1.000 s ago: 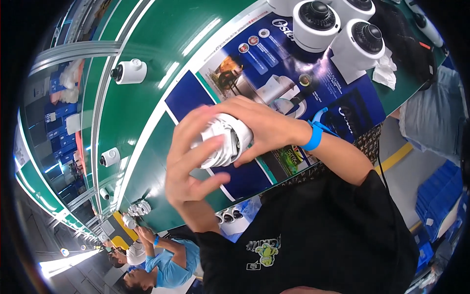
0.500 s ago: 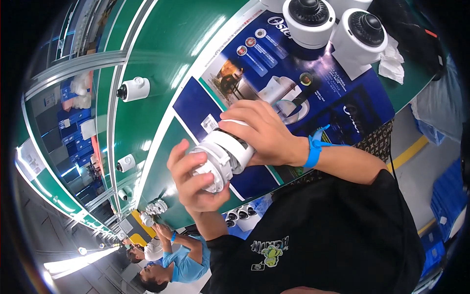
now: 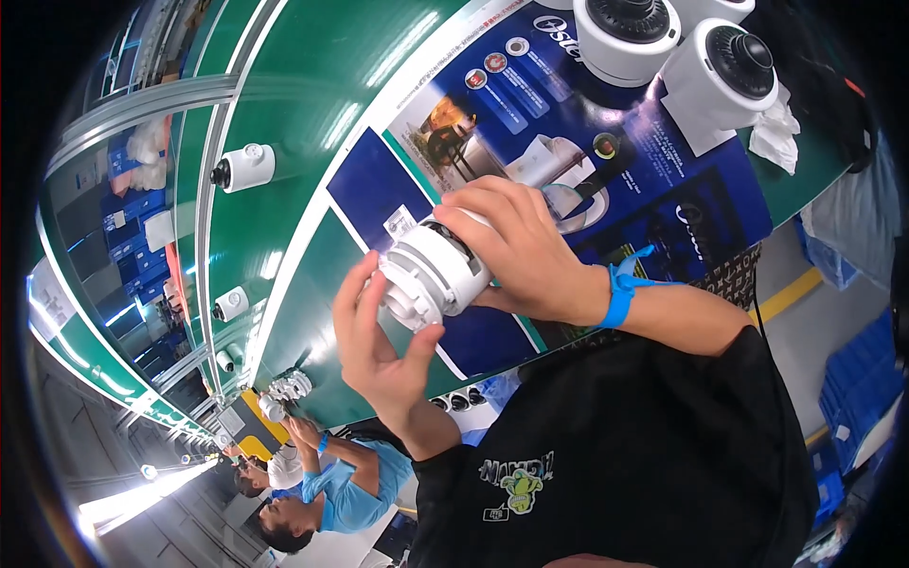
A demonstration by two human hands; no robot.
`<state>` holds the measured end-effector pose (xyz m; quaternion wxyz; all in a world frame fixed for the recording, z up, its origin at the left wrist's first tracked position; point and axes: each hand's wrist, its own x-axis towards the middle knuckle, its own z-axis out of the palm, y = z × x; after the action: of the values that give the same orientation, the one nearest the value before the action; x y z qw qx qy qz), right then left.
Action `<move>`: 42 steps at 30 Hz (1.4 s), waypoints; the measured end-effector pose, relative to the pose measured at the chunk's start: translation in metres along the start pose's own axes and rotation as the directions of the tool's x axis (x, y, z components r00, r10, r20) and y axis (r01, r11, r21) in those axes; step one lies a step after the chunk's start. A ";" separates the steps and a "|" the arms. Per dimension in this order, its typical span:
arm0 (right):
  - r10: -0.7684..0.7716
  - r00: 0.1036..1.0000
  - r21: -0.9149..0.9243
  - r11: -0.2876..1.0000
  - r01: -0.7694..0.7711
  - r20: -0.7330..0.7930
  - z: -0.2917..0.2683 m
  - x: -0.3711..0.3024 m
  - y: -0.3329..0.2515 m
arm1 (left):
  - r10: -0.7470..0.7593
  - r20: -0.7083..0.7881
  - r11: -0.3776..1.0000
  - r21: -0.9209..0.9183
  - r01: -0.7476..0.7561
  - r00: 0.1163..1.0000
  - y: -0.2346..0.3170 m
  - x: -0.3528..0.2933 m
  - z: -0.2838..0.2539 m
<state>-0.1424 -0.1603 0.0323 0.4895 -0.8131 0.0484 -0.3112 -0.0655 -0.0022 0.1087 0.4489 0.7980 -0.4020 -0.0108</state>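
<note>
The right hand [image 3: 530, 248] grasps a smooth white cylinder [image 3: 453, 273] above the green counter [image 3: 317, 333], near its front edge. The left hand [image 3: 386, 355] pinches its ridged end.

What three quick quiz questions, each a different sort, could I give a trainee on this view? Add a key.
1. Which wrist wears the blue band? A: left. B: right.
2. True or false: the white housing lies on the table, untouched by either hand.
3. What lies just beside the rightmost black-topped white device?

Key:
1. B.
2. False; the right hand grips the white housing.
3. A crumpled white tissue, or something much like it.
</note>
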 end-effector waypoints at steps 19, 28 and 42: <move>-0.043 0.994 0.296 0.955 0.012 0.097 -0.005 -0.001 0.016 | 0.364 -0.029 0.928 0.097 -0.360 0.931 -0.024 0.018 0.027; -0.073 0.979 0.329 0.944 0.007 0.188 0.001 -0.005 0.021 | 0.192 0.071 0.934 0.293 -0.204 0.979 -0.019 0.014 0.019; -0.060 0.994 0.252 0.967 0.036 0.088 0.006 -0.014 0.025 | 0.173 0.260 0.975 0.095 -0.203 0.950 -0.016 0.017 0.036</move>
<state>-0.1447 -0.1627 0.0029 0.5820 -0.7599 -0.0344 -0.2875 -0.0571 -0.0341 0.0817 0.3448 0.7738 -0.5295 -0.0440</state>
